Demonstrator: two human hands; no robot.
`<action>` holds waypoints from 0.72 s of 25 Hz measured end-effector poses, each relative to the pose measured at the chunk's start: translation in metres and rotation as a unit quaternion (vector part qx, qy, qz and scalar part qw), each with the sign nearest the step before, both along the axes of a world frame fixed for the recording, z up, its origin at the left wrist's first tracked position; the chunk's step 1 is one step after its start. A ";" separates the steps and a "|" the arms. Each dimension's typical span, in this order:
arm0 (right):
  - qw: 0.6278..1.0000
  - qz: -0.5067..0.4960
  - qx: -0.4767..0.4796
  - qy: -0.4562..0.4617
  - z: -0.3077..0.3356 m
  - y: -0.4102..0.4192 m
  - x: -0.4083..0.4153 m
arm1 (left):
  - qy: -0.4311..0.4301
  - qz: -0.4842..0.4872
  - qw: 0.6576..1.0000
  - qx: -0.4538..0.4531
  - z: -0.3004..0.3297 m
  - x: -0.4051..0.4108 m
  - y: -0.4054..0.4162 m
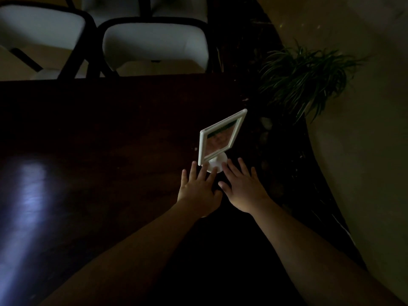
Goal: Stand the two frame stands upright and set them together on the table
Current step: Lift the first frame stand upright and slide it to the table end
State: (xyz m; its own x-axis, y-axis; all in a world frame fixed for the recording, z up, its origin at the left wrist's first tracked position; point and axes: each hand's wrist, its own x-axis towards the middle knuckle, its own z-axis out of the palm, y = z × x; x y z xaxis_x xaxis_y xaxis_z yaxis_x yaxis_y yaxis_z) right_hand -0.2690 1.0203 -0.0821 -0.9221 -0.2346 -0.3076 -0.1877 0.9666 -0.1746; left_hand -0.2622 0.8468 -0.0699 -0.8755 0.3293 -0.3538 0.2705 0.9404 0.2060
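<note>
One white frame stand (220,135) stands upright on the dark wooden table (110,129), its square frame turned diamond-wise on a round white base (217,165). My left hand (198,188) lies flat just in front of the base, fingers spread, fingertips touching or nearly touching it. Beside it on the right, my right hand (240,186) is also spread flat with its fingertips by the base. Neither hand holds anything. I see no second frame stand; the scene is very dark.
Two white chairs with black frames (154,43) stand beyond the table's far edge. A potted plant with long green leaves (304,78) sits past the table's right edge. A pale light reflection (28,195) lies on the table at the left.
</note>
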 end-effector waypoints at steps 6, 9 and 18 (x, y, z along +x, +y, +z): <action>1.000 -0.023 0.010 -0.009 0.001 0.008 -0.001 | -0.008 -0.007 1.000 0.000 0.003 -0.006 0.011; 1.000 -0.023 0.014 -0.016 0.003 0.008 -0.001 | -0.009 -0.011 1.000 0.005 0.004 -0.006 0.011; 1.000 -0.004 -0.002 0.012 0.025 -0.007 0.016 | 0.025 0.015 0.999 0.025 0.025 0.021 -0.034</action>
